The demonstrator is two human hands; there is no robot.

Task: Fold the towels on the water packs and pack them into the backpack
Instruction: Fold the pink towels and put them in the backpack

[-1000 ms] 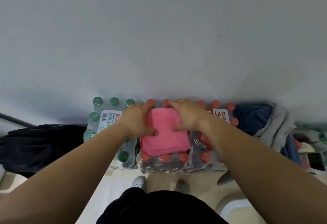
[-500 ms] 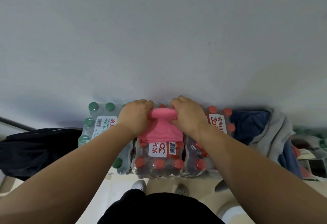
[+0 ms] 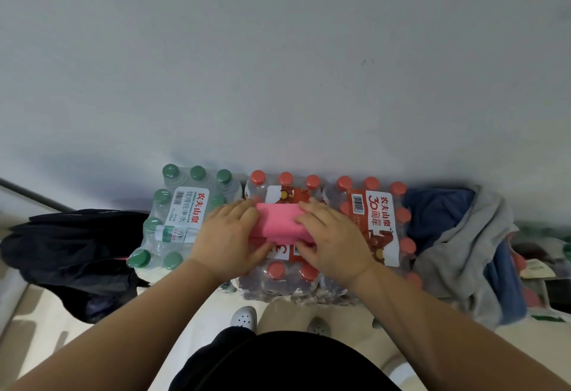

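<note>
A pink towel (image 3: 279, 222), folded into a narrow band, lies on the middle red-capped water pack (image 3: 285, 267). My left hand (image 3: 230, 237) rests on the towel's left end, fingers over its far edge and thumb under the near edge. At the right end, my right hand (image 3: 329, 240) presses down with fingers laid over the cloth. A green-capped water pack (image 3: 182, 214) stands to the left and another red-capped pack (image 3: 380, 220) to the right. The black backpack (image 3: 77, 248) lies slumped on the floor at the far left.
A pile of blue and grey cloth (image 3: 457, 242) sits to the right of the packs. A plain wall (image 3: 278, 66) rises directly behind them. My feet in white perforated shoes (image 3: 244, 318) stand on the pale floor below the packs.
The towel lay as a flat square, then both hands lifted its near part and folded it over; it now lies as a narrower band under both hands.
</note>
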